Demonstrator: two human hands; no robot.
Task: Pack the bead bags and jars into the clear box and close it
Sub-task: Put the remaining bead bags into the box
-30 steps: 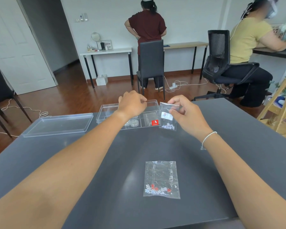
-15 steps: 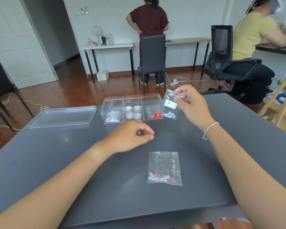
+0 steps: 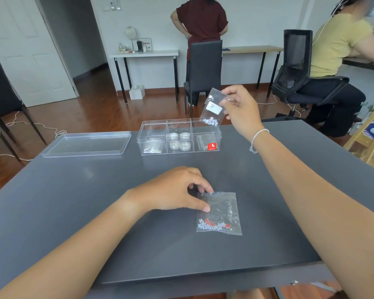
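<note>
The step in hand looked to be the packing of the last two bead bags; the clear box (image 3: 179, 137) stood open on the bench (image 3: 73, 201), its lid (image 3: 85, 144) lying flat just to the left of the box; four small jars (image 3: 179, 141) sat in the box's middle compartment, and a bag already lay in its left compartment; the right hand (image 3: 239, 108) pinched the top of a small bead bag (image 3: 212, 108) between thumb and fingers, holding it in the air above the box's right end, pale beads gathered at its lower edge; well in front of the box, near the person, a second bag (image 3: 219, 213) with red and pale beads lay flat on the bench, and the left hand (image 3: 175, 190) had thumb and forefinger set on its left edge, though whether they had truly closed on it could not be told; the next move seemed to call for lowering the held bag into the box's right compartment, then lifting the flat one; what already lay in that right compartment, behind a red label (image 3: 212, 146), was hard to make out, perhaps another clear bag.
</note>
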